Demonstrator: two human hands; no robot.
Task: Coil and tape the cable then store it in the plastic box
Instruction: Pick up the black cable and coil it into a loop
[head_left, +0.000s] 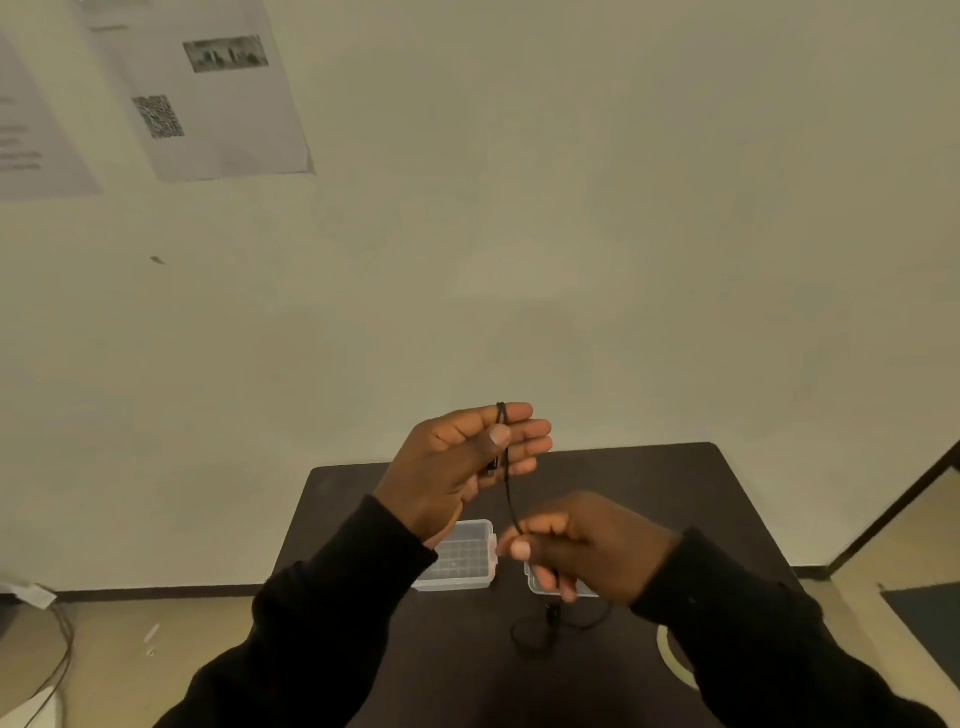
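A thin black cable (510, 499) is looped around the fingers of my left hand (462, 467), which is raised above the table with the thumb pressing the cable's plug end against the fingers. The cable runs down into my right hand (576, 545), which pinches it between thumb and fingers. Its loose tail (540, 631) lies curled on the dark table. A clear plastic box (465, 561) sits under my left wrist, and a second clear plastic piece (540, 584) peeks out beneath my right hand. A pale tape roll (672, 657) is half hidden by my right sleeve.
The small dark table (675, 499) stands against a plain wall with papers (208, 93) pinned at upper left. Floor shows on both sides, with cables (62, 649) lying at the left and a dark door frame (893, 514) at the right.
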